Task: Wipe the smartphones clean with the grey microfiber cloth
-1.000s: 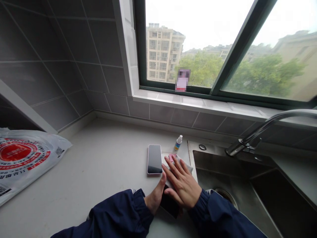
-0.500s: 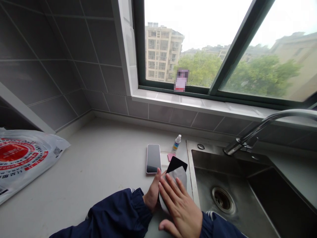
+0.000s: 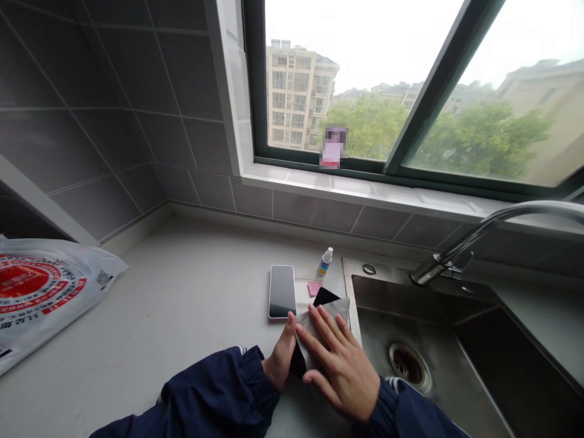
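Left of the sink [image 3: 382,316]: left hand [image 3: 279,358] gripping a flat black device [image 3: 325,296]; right hand [image 3: 343,360] spread flat on the grey cloth [image 3: 336,305] partly covering it.

Grey tiled wall [image 3: 114,73], bright window [image 3: 365,79]

grey zigzag-edged cloth [image 3: 305,319], spread under the right hand [image 3: 344,365]; beneath, flat black device [image 3: 325,296], gripped aslant in the left hand [image 3: 279,360].

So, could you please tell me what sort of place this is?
Most likely a kitchen: a stainless-steel sink with a curved chrome faucet is set into a pale countertop.
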